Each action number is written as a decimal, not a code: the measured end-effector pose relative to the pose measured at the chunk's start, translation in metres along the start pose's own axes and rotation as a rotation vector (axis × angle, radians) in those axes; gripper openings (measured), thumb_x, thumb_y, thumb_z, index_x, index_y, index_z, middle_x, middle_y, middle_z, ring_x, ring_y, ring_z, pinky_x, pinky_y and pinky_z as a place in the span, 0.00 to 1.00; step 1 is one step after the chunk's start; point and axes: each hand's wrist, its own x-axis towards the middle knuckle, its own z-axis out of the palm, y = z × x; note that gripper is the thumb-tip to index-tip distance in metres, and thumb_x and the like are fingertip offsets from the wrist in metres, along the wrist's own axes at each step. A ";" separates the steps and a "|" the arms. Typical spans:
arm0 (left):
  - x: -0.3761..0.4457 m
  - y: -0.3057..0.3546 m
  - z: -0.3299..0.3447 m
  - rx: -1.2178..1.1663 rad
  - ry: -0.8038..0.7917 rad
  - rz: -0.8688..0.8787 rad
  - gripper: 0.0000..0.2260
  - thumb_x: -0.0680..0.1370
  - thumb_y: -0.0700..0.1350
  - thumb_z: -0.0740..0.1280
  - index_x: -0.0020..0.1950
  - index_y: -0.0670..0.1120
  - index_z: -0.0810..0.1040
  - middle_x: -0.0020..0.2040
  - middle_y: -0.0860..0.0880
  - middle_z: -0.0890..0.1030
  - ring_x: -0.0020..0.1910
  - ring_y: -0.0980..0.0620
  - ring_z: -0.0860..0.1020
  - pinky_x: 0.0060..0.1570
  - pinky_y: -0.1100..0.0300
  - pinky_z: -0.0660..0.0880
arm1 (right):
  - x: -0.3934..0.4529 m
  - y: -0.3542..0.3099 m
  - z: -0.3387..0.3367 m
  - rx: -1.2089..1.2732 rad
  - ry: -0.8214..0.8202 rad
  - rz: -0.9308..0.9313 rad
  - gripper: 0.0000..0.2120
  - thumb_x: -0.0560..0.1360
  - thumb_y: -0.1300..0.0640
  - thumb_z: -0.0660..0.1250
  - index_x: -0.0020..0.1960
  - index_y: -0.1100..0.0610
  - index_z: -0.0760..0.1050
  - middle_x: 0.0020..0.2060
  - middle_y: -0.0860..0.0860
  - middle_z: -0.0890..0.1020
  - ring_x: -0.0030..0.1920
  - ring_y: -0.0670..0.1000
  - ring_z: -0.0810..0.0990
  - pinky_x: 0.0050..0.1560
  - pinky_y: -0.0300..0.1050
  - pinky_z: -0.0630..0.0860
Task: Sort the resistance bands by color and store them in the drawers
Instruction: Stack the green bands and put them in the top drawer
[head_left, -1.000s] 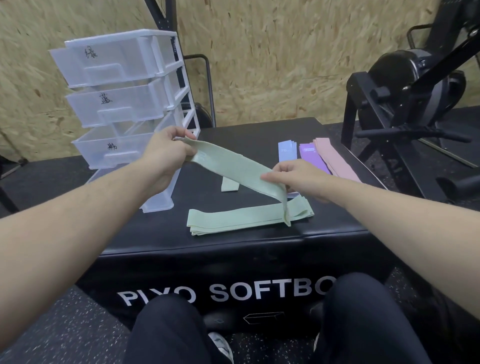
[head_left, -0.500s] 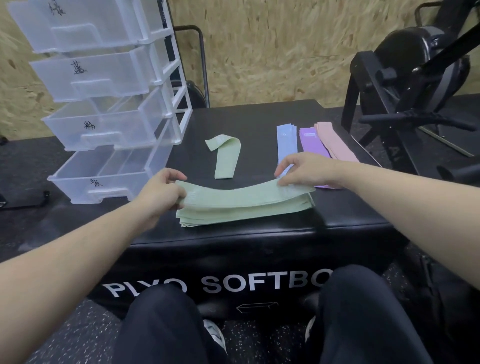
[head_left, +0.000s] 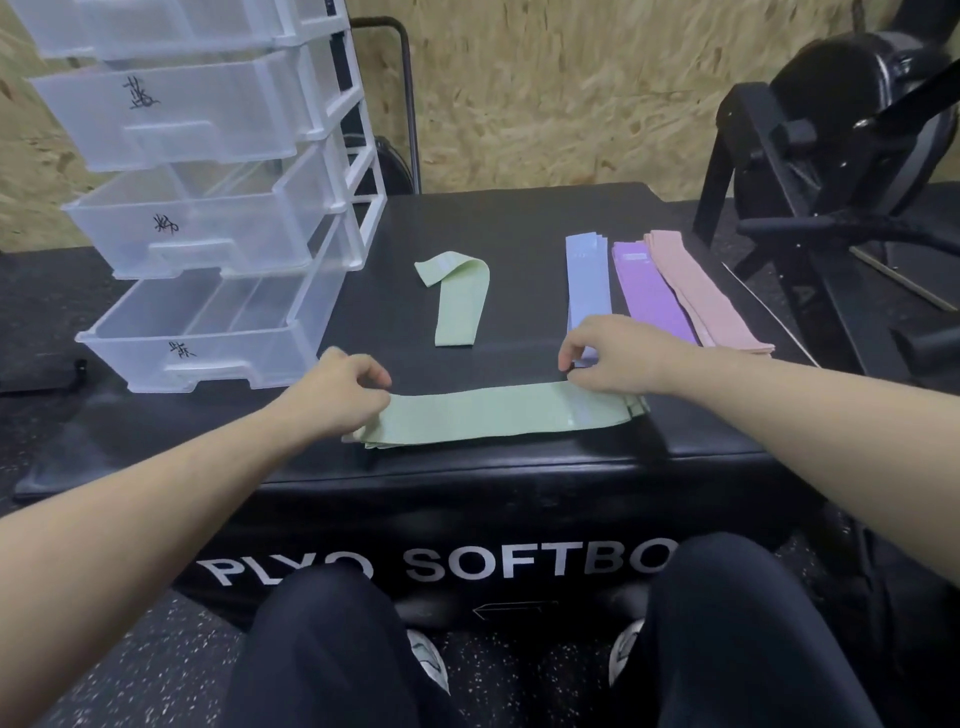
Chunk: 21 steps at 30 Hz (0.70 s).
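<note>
- The person's dark-trousered knees sit nearest, against the front of the black plyo box (head_left: 332, 467) that serves as the table.
- On the table's near edge lies the stack of green bands (head_left: 498, 415), flat and running left to right, edges roughly lined up; it looks gathered this way so the whole colour can go into a drawer as one bundle.
- The left hand (head_left: 343, 397) has its fingers curled onto the stack's left end and appears to pinch the top band there, probably to square it with the ones below.
- The right hand (head_left: 618, 356) does the same at the stack's right end, thumb and fingertips bent down onto the band; holding both ends keeps the stretchy strip flat.
- Further back, left of centre, a single loose green band (head_left: 460, 306) lies with its far end folded over, apart from the stack and not yet added to it.
- To the right, the blue bands (head_left: 587, 280), purple bands (head_left: 649, 291) and pink bands (head_left: 696, 291) lie side by side in their own strips, so sorting seems mostly done.
- On the far left stands the clear drawer unit (head_left: 208, 218), its drawers pulled out, hand-labelled and apparently with nothing in them, ready to receive each colour.
</note>
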 end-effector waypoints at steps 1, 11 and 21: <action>0.003 0.000 -0.001 0.023 0.019 0.024 0.09 0.77 0.45 0.63 0.55 0.54 0.78 0.60 0.51 0.69 0.51 0.52 0.77 0.52 0.56 0.73 | 0.004 -0.001 0.002 0.021 0.020 -0.015 0.07 0.76 0.55 0.66 0.49 0.45 0.80 0.52 0.43 0.77 0.51 0.46 0.76 0.51 0.45 0.74; 0.052 0.037 0.013 -0.009 0.038 0.087 0.19 0.75 0.58 0.70 0.63 0.54 0.72 0.59 0.51 0.72 0.49 0.51 0.77 0.45 0.57 0.73 | 0.054 -0.029 0.024 0.113 0.024 -0.118 0.05 0.77 0.53 0.65 0.48 0.44 0.78 0.50 0.43 0.78 0.52 0.47 0.76 0.56 0.47 0.74; 0.123 0.068 0.049 0.085 0.082 -0.052 0.33 0.71 0.65 0.70 0.70 0.50 0.66 0.64 0.45 0.70 0.65 0.42 0.70 0.60 0.48 0.72 | 0.081 -0.021 0.032 0.228 0.059 -0.126 0.06 0.77 0.52 0.64 0.45 0.41 0.75 0.46 0.41 0.77 0.49 0.43 0.78 0.53 0.47 0.76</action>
